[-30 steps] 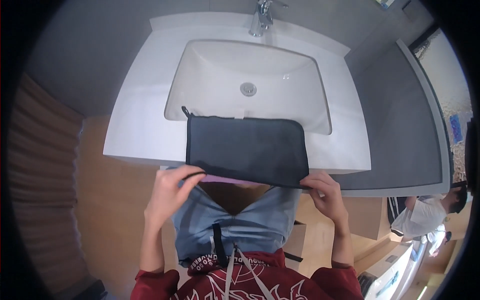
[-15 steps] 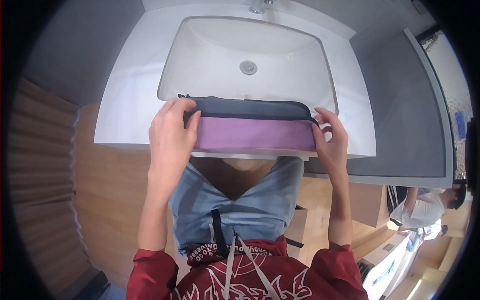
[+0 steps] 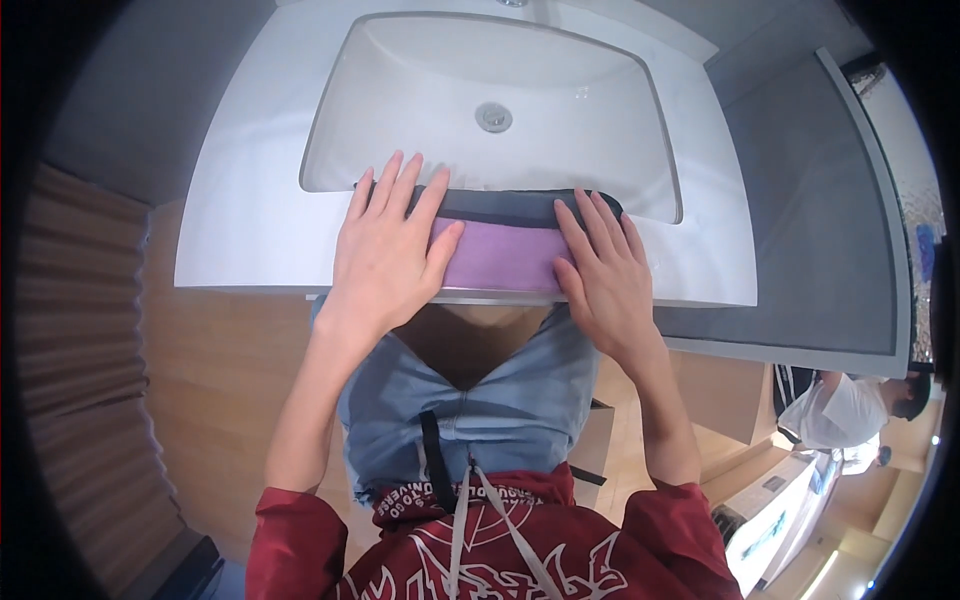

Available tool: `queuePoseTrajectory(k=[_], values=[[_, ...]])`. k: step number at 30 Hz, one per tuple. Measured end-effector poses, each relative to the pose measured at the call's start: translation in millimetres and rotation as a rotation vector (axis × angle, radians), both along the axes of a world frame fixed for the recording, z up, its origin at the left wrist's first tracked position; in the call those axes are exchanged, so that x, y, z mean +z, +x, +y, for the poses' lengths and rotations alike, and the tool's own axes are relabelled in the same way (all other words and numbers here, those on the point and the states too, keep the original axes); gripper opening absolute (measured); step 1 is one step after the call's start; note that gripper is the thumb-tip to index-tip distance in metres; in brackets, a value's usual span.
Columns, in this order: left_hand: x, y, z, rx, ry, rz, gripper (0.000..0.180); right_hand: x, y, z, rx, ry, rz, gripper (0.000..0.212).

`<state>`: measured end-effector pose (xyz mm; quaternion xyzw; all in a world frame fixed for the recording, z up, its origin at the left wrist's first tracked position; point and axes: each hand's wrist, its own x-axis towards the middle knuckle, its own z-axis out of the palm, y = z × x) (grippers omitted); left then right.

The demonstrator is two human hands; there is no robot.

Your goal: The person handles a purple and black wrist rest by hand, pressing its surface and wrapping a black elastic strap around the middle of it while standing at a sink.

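A folded cloth [image 3: 505,256], purple with a dark grey strip and black edging along its far side, lies across the front rim of the white sink counter. My left hand [image 3: 385,245] rests flat over its left end, fingers spread and pointing to the basin. Over the right end lies my right hand [image 3: 607,270], also flat with fingers stretched out. Both palms cover the cloth's ends, so its corners are mostly hidden. Neither hand grips anything.
Beyond the cloth is a white basin [image 3: 400,110] with a round metal drain [image 3: 493,117]. White countertop [image 3: 240,220] surrounds it. A grey panel [image 3: 800,220] stands at the right, a brown curtain [image 3: 90,330] at the left. A person in a white top [image 3: 838,410] is far right.
Both hands have moved inward from the cloth's ends and flattened onto it, fingers now stretched out. Before, the fingers were curled at its left and right edges.
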<state>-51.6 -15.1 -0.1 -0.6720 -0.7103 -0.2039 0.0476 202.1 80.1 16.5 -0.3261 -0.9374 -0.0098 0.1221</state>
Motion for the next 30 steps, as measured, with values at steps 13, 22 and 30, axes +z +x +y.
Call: queuePoseTrajectory(k=[13,22,30], values=[[5,2,4,0.004,0.000,-0.047,0.046,17,-30,1,-0.094,-0.004,0.093,0.048],[-6,36,31,0.058,0.094,-0.026,0.039,-23,-67,16,-0.030,0.044,0.226,0.033],[-9,35,31,0.030,0.158,-0.074,0.038,-19,-64,16,-0.012,0.024,0.282,0.030]])
